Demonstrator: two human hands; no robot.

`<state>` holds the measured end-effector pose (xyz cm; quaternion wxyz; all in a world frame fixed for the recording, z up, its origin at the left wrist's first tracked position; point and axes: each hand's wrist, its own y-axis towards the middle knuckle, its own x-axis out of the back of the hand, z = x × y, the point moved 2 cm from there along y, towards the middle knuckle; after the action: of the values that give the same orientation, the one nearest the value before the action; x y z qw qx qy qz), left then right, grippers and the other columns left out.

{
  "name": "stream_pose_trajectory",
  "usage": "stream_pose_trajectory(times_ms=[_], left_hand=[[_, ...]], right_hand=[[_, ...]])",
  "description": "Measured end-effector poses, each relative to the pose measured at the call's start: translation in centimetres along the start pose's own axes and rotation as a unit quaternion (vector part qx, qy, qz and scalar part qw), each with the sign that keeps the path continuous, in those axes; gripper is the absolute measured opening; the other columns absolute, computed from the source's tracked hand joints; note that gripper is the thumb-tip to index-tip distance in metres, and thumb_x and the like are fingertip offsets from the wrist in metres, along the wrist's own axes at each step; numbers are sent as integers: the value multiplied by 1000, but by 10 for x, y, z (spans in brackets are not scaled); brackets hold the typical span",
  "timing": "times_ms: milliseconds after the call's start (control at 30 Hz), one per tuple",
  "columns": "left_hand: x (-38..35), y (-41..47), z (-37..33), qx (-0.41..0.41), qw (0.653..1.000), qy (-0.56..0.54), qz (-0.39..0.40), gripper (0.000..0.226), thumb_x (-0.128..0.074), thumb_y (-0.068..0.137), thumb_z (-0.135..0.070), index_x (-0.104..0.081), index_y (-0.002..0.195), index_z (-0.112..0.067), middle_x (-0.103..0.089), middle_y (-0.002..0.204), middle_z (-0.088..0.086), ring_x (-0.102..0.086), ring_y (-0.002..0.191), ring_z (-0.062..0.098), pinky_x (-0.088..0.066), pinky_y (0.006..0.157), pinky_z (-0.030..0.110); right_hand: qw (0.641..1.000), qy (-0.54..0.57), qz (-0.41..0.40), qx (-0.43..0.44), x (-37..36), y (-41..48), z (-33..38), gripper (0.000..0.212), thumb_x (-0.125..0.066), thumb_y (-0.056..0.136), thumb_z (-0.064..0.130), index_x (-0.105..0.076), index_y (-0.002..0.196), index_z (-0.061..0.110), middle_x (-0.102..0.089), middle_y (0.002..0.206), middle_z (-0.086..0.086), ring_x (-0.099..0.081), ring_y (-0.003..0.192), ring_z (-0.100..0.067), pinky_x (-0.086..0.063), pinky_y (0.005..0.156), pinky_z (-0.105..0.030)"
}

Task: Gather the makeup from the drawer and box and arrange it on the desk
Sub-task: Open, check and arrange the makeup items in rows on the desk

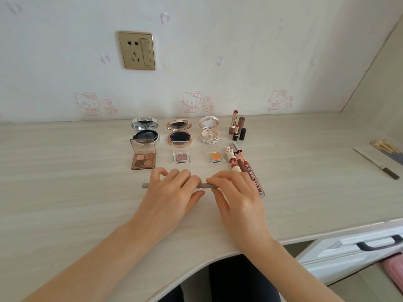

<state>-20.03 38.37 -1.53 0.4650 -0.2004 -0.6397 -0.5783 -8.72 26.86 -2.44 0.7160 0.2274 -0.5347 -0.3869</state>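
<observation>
Left hand: fingers curled over slim grey pencil, pinching its middle.
Right hand: pinching right end of pencil.
Place: above pale wood-grain desk.

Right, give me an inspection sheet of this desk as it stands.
Surface: pale wood-grain desk, curved front edge.
Job's things: three open compacts in the back row; three open palettes before them; lipsticks upright to the right; glosses lying in front of those; grey pencil nearest.
Clutter: brushes and a flat strip at the right edge.
Grips: left hand and right hand both pinch the pencil.
Cables: nothing seen.
Surroundings: wall socket, cat stickers, drawer lower right.
</observation>
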Motion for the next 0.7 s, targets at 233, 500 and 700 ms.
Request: stream_pose_trajectory(times_ms=[233, 500, 700], left_hand=[[-4, -2, 6, 53, 995, -80, -2, 31, -39, 91, -19, -64, 109, -21, -55, 90, -8, -54, 84, 19, -38, 78, 38], [6, 4, 11, 79, 989, -124, -24, 31, -58, 89, -6, -65, 118, -15, -62, 91, -5, -60, 84, 21, -46, 76, 39], [17, 18, 14, 240, 909, -336, -62, 22, -72, 82, -16, -68, 101, -26, -67, 80, -24, -62, 74, 0, -41, 66, 2]], right_hand=[[997, 21, -17, -74, 4, 1, -6, 21, -66, 84, 2, -70, 102, 13, -57, 103, 1, -56, 97, -17, -49, 82, -32], [978, 112, -9, -176, 8, 2, -15, 24, -63, 87, 5, -69, 105, 20, -56, 99, 14, -55, 92, -6, -44, 81, -18], [964, 139, 25, -224, 25, -4, -29, 28, -62, 89, 16, -61, 114, 30, -61, 88, 19, -55, 87, 2, -39, 72, -2]])
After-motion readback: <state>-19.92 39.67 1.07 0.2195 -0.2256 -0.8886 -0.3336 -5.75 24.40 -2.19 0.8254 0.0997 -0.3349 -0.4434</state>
